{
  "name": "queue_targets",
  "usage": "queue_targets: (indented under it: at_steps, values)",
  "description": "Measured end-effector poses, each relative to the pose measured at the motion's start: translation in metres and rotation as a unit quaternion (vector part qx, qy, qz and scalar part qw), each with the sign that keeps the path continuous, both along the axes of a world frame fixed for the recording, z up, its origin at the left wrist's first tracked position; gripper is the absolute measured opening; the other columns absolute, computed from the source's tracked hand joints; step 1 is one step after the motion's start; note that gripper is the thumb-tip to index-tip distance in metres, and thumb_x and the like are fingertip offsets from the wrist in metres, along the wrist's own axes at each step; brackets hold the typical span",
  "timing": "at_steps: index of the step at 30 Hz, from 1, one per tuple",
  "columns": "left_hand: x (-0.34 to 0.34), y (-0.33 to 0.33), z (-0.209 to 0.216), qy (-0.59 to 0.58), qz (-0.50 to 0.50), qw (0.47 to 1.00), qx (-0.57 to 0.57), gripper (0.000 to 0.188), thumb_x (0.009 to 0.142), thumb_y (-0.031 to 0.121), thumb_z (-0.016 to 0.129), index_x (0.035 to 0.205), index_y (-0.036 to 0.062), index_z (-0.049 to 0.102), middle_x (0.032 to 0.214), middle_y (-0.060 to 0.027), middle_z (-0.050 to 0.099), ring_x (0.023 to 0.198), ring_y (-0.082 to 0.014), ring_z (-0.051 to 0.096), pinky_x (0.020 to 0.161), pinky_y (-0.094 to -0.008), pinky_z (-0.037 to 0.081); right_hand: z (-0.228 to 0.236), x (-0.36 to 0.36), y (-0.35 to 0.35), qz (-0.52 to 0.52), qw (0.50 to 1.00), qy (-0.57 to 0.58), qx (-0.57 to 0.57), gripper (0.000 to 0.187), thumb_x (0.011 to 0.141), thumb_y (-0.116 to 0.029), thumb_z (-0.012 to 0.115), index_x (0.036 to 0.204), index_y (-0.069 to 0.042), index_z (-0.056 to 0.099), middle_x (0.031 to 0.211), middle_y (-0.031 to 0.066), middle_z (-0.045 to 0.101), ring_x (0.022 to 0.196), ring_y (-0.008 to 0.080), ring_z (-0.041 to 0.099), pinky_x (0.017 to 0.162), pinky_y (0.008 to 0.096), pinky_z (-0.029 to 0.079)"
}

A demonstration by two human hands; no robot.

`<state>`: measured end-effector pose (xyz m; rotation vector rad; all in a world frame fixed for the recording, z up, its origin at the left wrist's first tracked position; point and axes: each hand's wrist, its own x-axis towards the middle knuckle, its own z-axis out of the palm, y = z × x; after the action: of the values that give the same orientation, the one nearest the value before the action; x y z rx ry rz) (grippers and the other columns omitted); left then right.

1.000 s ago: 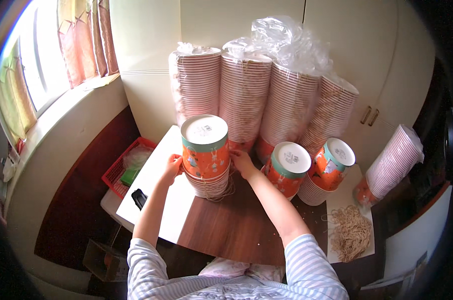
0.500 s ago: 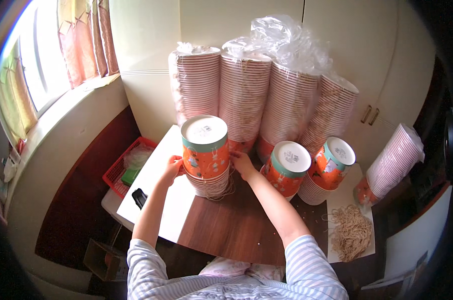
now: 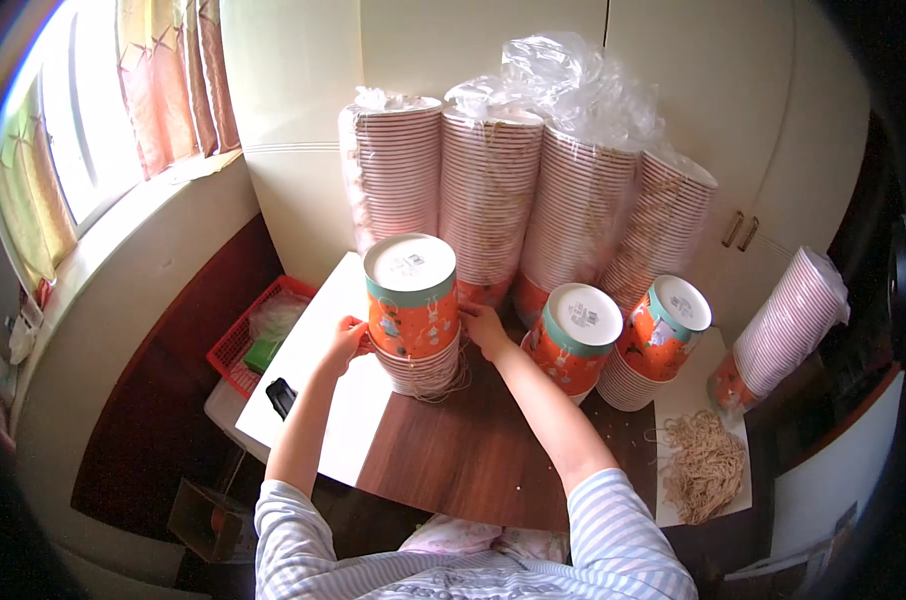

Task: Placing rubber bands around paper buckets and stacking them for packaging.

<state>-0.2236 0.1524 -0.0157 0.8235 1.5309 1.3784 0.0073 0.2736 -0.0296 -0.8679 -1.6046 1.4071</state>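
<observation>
Upside down on the table stands a stack of paper buckets, orange with a green band and a white base on top. My left hand presses against its left side at the rims, fingers curled and partly hidden behind it. On the opposite side my right hand touches the stack, its fingertips bent in at the back. Loose loops of beige string hang around the lower rims, mostly on the right. Whether either hand also pinches string, I cannot make out.
Tall plastic-wrapped bucket stacks line the back. Two shorter stacks stand to the right. Tangled string lies at the table's right; another wrapped stack leans beyond. At left are a black object and a red basket.
Hardly anything differs. Both hands stay at the sides of the stack, and the whole scene has shifted very slightly in the picture.
</observation>
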Motion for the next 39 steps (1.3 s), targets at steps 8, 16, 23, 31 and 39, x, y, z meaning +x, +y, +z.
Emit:
queue_targets:
  at_steps: [8,16,23,31,39]
  values:
    - [-0.006,-0.002,-0.009,-0.014,0.009,1.0,0.0,0.017,0.087,0.021,0.049,0.085,0.0044,0.044,0.07,-0.0081,0.058,0.054,-0.0129,0.056,0.049,-0.0223,0.048,-0.002,-0.008,-0.006,-0.017,1.0,-0.013,-0.011,0.023,0.085,-0.01,0.049,0.103,-0.003,0.06,0.079,0.0017,0.061,0.062,0.008,0.05,0.054,0.0219,0.04]
    - [-0.004,0.008,-0.015,-0.029,0.021,0.999,0.006,0.017,0.087,0.021,0.049,0.086,0.0053,0.045,0.068,-0.0055,0.054,0.051,-0.0124,0.054,0.048,-0.022,0.047,-0.032,-0.002,0.013,-0.053,0.997,-0.039,0.03,0.022,0.084,-0.012,0.05,0.101,-0.003,0.061,0.076,0.0053,0.062,0.059,0.0129,0.053,0.054,0.0251,0.041]
    - [0.009,-0.042,-0.01,-0.062,0.087,0.991,0.08,0.012,0.085,0.02,0.05,0.087,0.0085,0.047,0.064,-0.0007,0.047,0.05,-0.0101,0.048,0.043,-0.0207,0.039,0.076,0.06,-0.073,-0.093,0.854,-0.275,0.432,0.035,0.071,-0.017,0.063,0.102,-0.003,0.054,0.104,0.0143,0.051,0.098,0.0312,0.049,0.085,0.0396,0.04]
    - [0.101,-0.097,-0.048,0.058,-0.061,0.991,0.104,0.011,0.08,0.011,0.058,0.088,0.0042,0.055,0.072,-0.0037,0.056,0.064,-0.0142,0.055,0.055,-0.0257,0.045,0.102,0.174,-0.098,-0.209,0.695,-0.459,0.513,0.02,0.07,-0.024,0.066,0.079,-0.008,0.057,0.083,0.0051,0.056,0.084,0.0216,0.053,0.073,0.0377,0.039]
    - [0.238,-0.056,-0.045,0.547,-0.177,0.772,0.272,0.047,0.07,0.017,0.061,0.113,0.0057,0.046,0.112,-0.0108,0.049,0.101,-0.0291,0.047,0.082,-0.038,0.043,0.101,0.176,-0.093,-0.212,0.736,-0.417,0.49,0.011,0.076,-0.016,0.056,0.073,-0.006,0.056,0.075,0.0083,0.058,0.075,0.0252,0.056,0.067,0.0385,0.042]
